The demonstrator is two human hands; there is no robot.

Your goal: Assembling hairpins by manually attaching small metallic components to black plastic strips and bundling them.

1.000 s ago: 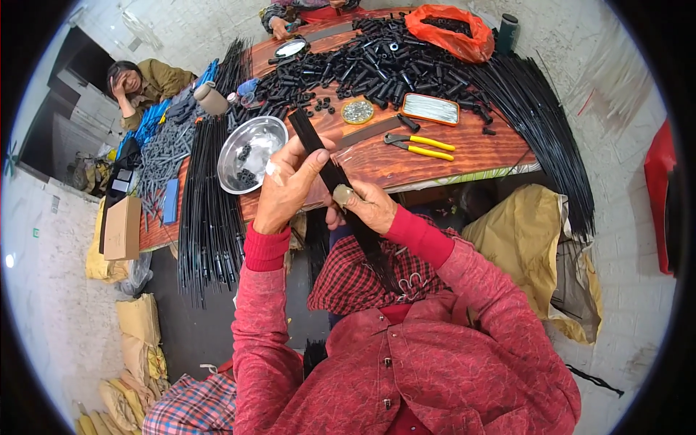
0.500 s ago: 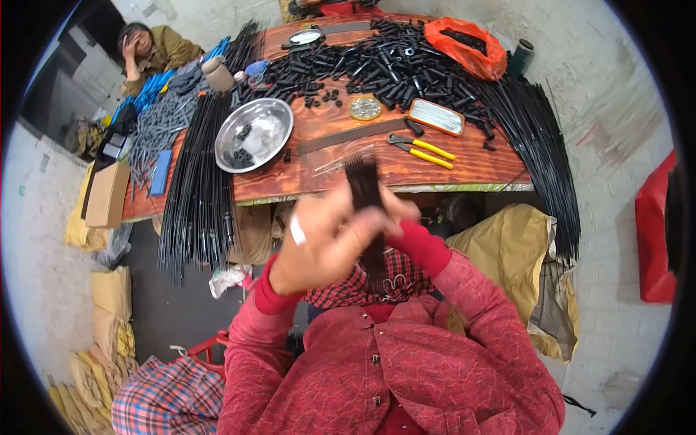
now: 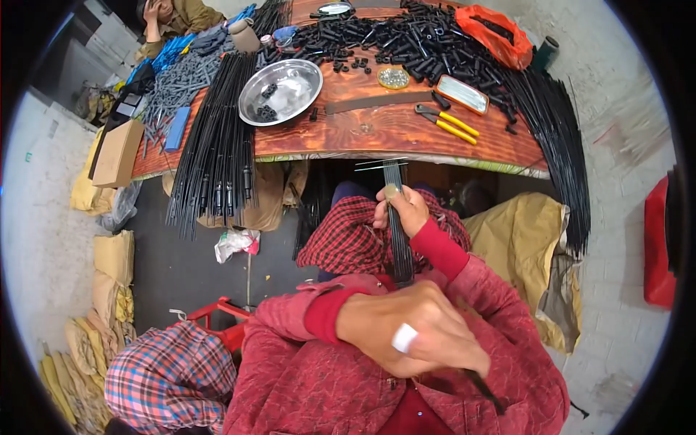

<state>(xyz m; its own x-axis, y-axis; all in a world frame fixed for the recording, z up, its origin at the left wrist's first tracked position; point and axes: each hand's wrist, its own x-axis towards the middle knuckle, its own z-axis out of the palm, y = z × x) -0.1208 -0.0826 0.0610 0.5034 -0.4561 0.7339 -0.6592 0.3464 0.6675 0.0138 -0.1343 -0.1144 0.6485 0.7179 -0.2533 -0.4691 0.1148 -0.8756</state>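
So, a bundle of thin black rods (image 3: 398,239) is held over the lap, w/ both hands closed on it. The right hand (image 3: 401,210) is wrapped around the bundle near its far end, fingers curled shut, just below where the rod tips fan out a bit in front of the surface edge. The left hand (image 3: 413,337) is closer to the camera, fisted around the near end of the same bundle; a white strip, prob tape, is seen on one finger. A bit of the rods pokes out past that hand at the bottom right. The bundle runs roughly straight away from the body, btw the two hands, above the plaid-covered knees.

On the wooden surface (image 3: 377,134) beyond, a round metal bowl (image 3: 280,90) w/ a few small black pieces in it is set toward the left. Yellow-handled pliers (image 3: 447,122) are laid right of centre, near a small flat rectangular tin (image 3: 462,94). A big pile of short black tube parts (image 3: 406,40) is spread across the far side, w/ an orange bag (image 3: 493,32) at the far right. Long black rods are stacked off both ends of the surface: one heap (image 3: 217,145) hangs over the left, another (image 3: 554,138) over the right. A cardboard box (image 3: 116,152) is at the far left corner. Another person (image 3: 174,14) is seated at the far left, head on hand.
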